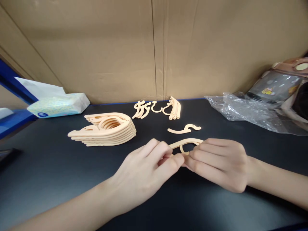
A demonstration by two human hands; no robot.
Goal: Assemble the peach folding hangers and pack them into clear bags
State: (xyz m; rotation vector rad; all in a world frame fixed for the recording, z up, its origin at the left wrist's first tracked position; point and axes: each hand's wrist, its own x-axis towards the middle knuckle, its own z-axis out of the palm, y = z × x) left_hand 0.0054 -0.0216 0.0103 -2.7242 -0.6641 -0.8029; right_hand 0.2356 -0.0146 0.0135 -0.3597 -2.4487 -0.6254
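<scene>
Both hands meet over the dark table, closed on one cream plastic folding clothes hanger (185,141). A curved arm and part of its hook show beyond the knuckles; the rest is hidden by the fingers. My left hand (150,175) pinches its left part, thumb pointing right. From the right, my right hand (218,163) wraps round the other part, its fingertips touching the left thumb. Just past the hands lies a loose curved hanger piece (185,129). To the left, several folded hangers (113,136) are piled in a neat stack.
Farther back on the black tabletop (60,170) are a cluster of small hook pieces (141,109) and a bundle of hanger arms (175,109). A tissue pack (60,104) sits back left. Crumpled clear plastic (243,110) and a transparent bag (271,85) lie at right. Cardboard (108,48) stands behind.
</scene>
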